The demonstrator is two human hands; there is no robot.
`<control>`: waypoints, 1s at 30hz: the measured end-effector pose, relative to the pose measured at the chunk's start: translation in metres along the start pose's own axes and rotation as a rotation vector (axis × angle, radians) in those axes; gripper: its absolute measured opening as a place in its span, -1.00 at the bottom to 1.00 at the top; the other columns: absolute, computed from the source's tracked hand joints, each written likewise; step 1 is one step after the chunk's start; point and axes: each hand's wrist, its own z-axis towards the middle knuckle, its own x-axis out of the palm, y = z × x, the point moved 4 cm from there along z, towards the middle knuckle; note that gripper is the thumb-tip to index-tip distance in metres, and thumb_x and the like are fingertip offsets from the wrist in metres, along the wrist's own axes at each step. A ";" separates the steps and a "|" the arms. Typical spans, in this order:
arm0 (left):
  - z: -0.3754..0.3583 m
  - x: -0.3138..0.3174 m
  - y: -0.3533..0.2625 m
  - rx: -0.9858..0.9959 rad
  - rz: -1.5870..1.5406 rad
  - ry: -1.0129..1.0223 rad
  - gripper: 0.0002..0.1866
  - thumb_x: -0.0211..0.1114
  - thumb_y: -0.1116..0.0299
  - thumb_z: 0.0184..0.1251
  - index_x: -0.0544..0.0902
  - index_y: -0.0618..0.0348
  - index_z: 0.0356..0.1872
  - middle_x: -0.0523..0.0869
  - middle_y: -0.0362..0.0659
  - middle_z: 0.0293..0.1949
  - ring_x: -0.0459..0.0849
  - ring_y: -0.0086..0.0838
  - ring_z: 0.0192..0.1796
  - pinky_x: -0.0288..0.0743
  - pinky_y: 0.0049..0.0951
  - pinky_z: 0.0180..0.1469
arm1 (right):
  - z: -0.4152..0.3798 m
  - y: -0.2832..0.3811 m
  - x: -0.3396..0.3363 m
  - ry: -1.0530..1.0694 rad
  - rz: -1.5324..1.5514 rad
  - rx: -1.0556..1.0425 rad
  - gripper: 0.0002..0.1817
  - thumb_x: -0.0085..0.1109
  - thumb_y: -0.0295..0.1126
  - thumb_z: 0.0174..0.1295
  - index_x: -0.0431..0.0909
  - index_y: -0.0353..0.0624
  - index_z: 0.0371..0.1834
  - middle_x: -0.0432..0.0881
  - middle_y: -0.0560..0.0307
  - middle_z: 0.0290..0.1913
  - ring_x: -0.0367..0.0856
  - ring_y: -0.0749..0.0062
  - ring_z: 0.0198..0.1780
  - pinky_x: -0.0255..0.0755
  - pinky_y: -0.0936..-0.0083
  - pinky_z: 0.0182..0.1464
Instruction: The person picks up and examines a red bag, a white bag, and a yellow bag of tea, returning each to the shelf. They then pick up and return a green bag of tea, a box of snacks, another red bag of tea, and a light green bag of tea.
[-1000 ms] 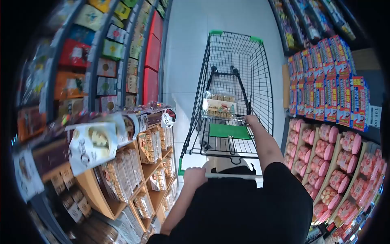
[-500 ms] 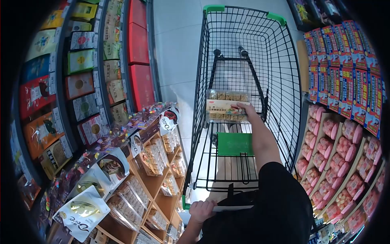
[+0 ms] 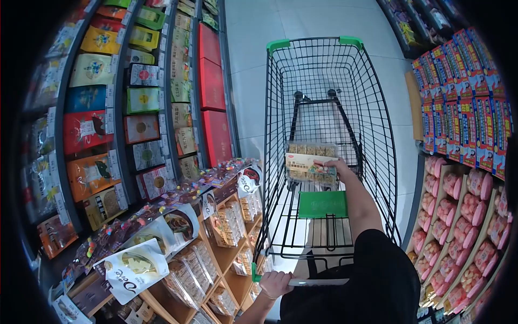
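My right hand (image 3: pixel 338 166) is closed on the right edge of a clear plastic box of snack bars (image 3: pixel 302 162) with a cream paper band. The hand holds the box inside the black wire shopping cart (image 3: pixel 377 137), over the seat end of the basket. Just below the box is the cart's green panel (image 3: pixel 322 204). My left hand (image 3: pixel 276 284) wraps around the left part of the cart's push handle (image 3: pixel 318 282). The right part of the handle is hidden behind my dark sleeve.
Packaged-food shelves (image 3: pixel 121 108) line the left, with a wooden display rack (image 3: pixel 229 270) and Dove bags (image 3: pixel 132 270) close beside the cart. On the right stand blue-and-red packs (image 3: pixel 458 116) above pink-lidded tubs (image 3: pixel 448 237). Tiled floor (image 3: pixel 251 81) runs ahead.
The view has shifted, so cart and shelves sit lower in it. My right hand still holds the snack bar box in the cart, and my left hand stays on the handle.
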 end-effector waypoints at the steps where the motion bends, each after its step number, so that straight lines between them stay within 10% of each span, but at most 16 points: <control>1: 0.003 -0.003 0.000 0.005 -0.018 -0.016 -0.75 0.49 0.26 0.11 0.54 -0.15 -0.59 0.41 -0.36 -0.65 0.46 -0.46 -0.60 0.18 -0.33 -0.48 | -0.001 -0.003 0.002 0.006 0.003 -0.001 -0.24 0.62 -0.44 0.07 0.44 -0.26 0.36 0.76 0.00 -0.01 0.81 0.28 -0.05 0.71 0.32 -0.10; 5: 0.009 -0.013 -0.001 0.018 0.013 -0.074 -0.69 0.52 0.23 0.09 0.48 -0.14 -0.61 0.42 -0.34 -0.65 0.46 -0.41 -0.61 0.17 -0.28 -0.47 | 0.006 -0.012 0.005 -0.059 -0.160 -0.055 -0.20 0.66 -0.34 -0.01 0.48 -0.31 0.33 0.74 -0.08 0.01 0.81 0.19 -0.04 0.67 0.25 -0.18; 7: 0.004 -0.010 -0.001 0.020 0.033 -0.093 -0.71 0.53 0.21 0.08 0.52 -0.16 -0.61 0.43 -0.34 -0.65 0.47 -0.41 -0.61 0.19 -0.28 -0.47 | -0.017 0.015 0.015 -0.133 -0.277 -0.254 -0.14 0.73 -0.33 -0.11 0.52 -0.43 0.29 0.75 -0.17 0.16 0.78 0.09 0.16 0.67 0.19 0.18; 12: -0.007 -0.005 -0.002 -0.058 0.012 0.033 -0.81 0.53 0.11 -0.08 0.67 -0.23 -0.49 0.61 -0.32 -0.56 0.66 -0.34 -0.47 0.47 -0.22 -0.38 | -0.069 0.081 0.039 -0.247 -0.286 -0.411 -0.12 0.64 -0.19 -0.09 0.53 -0.40 0.33 0.77 -0.13 0.12 0.75 0.14 0.16 0.59 0.26 0.24; 19: 0.005 -0.032 -0.002 -0.331 -0.202 0.383 -0.66 0.56 0.01 0.20 0.84 -0.04 -0.11 0.85 -0.11 -0.14 0.84 -0.14 -0.01 0.69 -0.10 0.14 | -0.262 0.184 0.078 0.178 -0.052 -0.556 -0.30 0.42 -0.23 0.22 0.53 -0.37 0.40 0.78 -0.05 0.15 0.80 0.27 0.11 0.67 0.30 0.20; 21: 0.008 -0.057 0.007 -0.179 -0.509 0.204 -0.23 0.62 -0.01 0.30 0.62 0.08 0.48 0.71 0.10 0.38 0.66 -0.07 0.48 0.54 -0.14 0.50 | -0.345 0.194 0.094 0.285 -0.008 -0.540 -0.28 0.34 -0.23 0.27 0.51 -0.49 0.44 0.79 -0.10 0.22 0.79 0.19 0.20 0.65 0.28 0.30; 23: 0.014 -0.094 0.027 -0.436 -0.965 0.235 0.03 0.64 0.10 0.33 0.27 0.16 0.74 0.38 0.20 0.68 0.36 0.00 0.71 0.34 -0.15 0.66 | -0.421 0.196 0.114 0.464 -0.014 -0.613 -0.20 0.28 -0.20 0.29 0.45 -0.64 0.48 0.75 -0.22 0.35 0.76 0.10 0.32 0.60 0.26 0.42; 25: 0.018 -0.095 0.071 -0.436 -1.399 -0.188 0.05 0.57 0.09 0.44 0.15 0.22 0.77 0.34 0.22 0.69 0.35 -0.08 0.72 0.26 -0.08 0.69 | -0.488 0.182 0.134 0.620 0.028 -0.531 -0.14 0.27 -0.18 0.29 0.41 -0.73 0.49 0.66 -0.31 0.46 0.72 0.07 0.40 0.55 0.24 0.51; 30: 0.025 -0.241 0.072 -0.186 -1.778 -0.432 -0.16 0.26 -0.08 0.68 0.22 0.16 0.75 0.44 0.06 0.65 0.46 -0.12 0.65 0.39 -0.09 0.60 | -0.600 0.134 0.197 0.650 -0.112 -0.669 -0.13 0.20 -0.02 0.36 0.49 -0.68 0.48 0.65 -0.39 0.46 0.72 0.03 0.42 0.54 0.17 0.53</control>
